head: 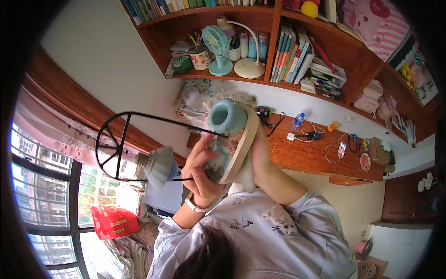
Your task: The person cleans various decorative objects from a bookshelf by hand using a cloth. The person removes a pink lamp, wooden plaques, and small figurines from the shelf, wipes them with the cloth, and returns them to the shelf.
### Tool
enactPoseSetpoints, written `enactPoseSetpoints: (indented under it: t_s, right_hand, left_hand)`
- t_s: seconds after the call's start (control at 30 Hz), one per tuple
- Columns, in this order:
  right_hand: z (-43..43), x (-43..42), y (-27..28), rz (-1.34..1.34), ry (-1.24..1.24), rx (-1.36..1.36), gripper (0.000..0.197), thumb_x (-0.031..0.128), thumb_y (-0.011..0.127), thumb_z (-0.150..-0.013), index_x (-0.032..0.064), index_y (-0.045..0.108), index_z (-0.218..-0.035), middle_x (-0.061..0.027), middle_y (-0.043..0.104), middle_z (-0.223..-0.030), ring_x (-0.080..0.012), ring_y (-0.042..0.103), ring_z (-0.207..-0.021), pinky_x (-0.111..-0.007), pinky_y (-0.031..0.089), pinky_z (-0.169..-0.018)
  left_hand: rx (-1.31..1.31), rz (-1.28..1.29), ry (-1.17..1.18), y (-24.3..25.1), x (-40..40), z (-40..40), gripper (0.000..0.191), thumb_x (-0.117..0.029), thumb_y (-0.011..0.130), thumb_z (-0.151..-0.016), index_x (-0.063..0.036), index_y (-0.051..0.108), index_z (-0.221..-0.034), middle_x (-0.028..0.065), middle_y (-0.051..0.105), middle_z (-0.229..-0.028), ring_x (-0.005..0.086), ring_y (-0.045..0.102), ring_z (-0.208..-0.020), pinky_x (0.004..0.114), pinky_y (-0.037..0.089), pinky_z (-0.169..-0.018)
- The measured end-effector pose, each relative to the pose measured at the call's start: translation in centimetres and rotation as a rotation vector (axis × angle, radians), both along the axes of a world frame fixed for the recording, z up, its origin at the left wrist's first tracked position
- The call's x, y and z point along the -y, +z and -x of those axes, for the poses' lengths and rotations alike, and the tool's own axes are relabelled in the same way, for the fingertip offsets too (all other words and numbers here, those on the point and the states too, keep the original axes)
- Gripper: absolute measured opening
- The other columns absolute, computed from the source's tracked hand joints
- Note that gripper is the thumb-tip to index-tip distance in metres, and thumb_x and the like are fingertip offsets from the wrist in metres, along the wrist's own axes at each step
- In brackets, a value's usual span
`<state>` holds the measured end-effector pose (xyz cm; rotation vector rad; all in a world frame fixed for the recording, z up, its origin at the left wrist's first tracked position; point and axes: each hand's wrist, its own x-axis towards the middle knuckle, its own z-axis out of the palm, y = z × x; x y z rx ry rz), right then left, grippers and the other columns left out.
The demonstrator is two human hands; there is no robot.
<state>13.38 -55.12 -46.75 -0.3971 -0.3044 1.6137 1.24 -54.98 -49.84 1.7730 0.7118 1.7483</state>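
Observation:
Both hands hold a decorative stand with a rounded wooden base (240, 157), tilted in front of my chest. My left hand (200, 171) grips its left side, fingers beside a pale blue-grey piece (217, 158). My right hand (260, 150), blurred, supports the far right side of the base; its fingers are mostly hidden. A hollow light-blue cup (226, 115) sits at the upper end, near a brown grainy patch (235, 141). A black rod frame (120, 146) with a spoked, wheel-like end extends left. A blurred grey-white shade-like piece (160, 167) is at its lower rod.
Ahead, a wooden desk (289, 153) carries a water bottle (297, 121), cables, a phone (341, 149) and boxes. Above it, a wooden shelf (273, 42) holds books, a small fan (217, 48) and a desk lamp (250, 68). At left, a red bag (115, 223) lies by the window.

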Motion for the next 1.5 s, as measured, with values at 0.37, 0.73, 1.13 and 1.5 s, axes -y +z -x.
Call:
enactPoseSetpoints:
  t_s: [0.37,0.73,1.13,1.5]
  right_hand:
    - [-2.5,1.3,-3.8,0.114,-0.064,0.122,0.034,0.031,0.040,-0.090,0.0050,0.049,-0.111,-0.0073,0.056,-0.104,-0.0172,0.055,-0.094,-0.031,0.043,-0.085]
    - [-1.6,-3.9,-5.7,-0.452,-0.565,1.755,0.030,0.021,0.051,-0.083,-0.0006,0.046,-0.063,-0.0189,0.047,-0.052,-0.0365,0.048,-0.049,-0.040,0.034,-0.045]
    - [-2.6,-1.4,-10.0,-0.477,-0.671,1.102,0.037,0.023,0.036,-0.091,-0.0084,0.055,-0.094,-0.0190,0.058,-0.091,-0.0268,0.057,-0.085,-0.032,0.042,-0.074]
    - [-1.6,0.2,-13.0,-0.875,-0.510,1.415,0.033,0.013,0.060,-0.065,-0.0007,0.055,-0.095,-0.0187,0.054,-0.101,-0.0377,0.050,-0.100,-0.049,0.036,-0.087]
  left_hand:
    - [-0.266,-0.049,-0.157,-1.2,-0.4,3.4,0.045,-0.032,0.027,-0.093,0.0030,0.056,-0.092,0.0183,0.058,-0.102,0.0328,0.051,-0.102,0.044,0.034,-0.092]
    - [-0.938,-0.632,-0.418,0.6,-4.1,4.4,0.029,-0.026,0.059,-0.074,0.0010,0.057,-0.083,0.0113,0.058,-0.085,0.0352,0.056,-0.093,0.041,0.049,-0.075]
    - [-0.996,-0.858,-0.215,3.7,-3.3,5.2,0.032,-0.031,0.052,-0.081,-0.0002,0.056,-0.072,0.0115,0.056,-0.077,0.0344,0.057,-0.089,0.042,0.051,-0.076]
    - [-1.120,-1.006,-0.255,5.9,-2.4,5.8,0.038,-0.032,0.048,-0.084,0.0027,0.058,-0.072,0.0123,0.057,-0.075,0.0361,0.058,-0.087,0.042,0.051,-0.077]
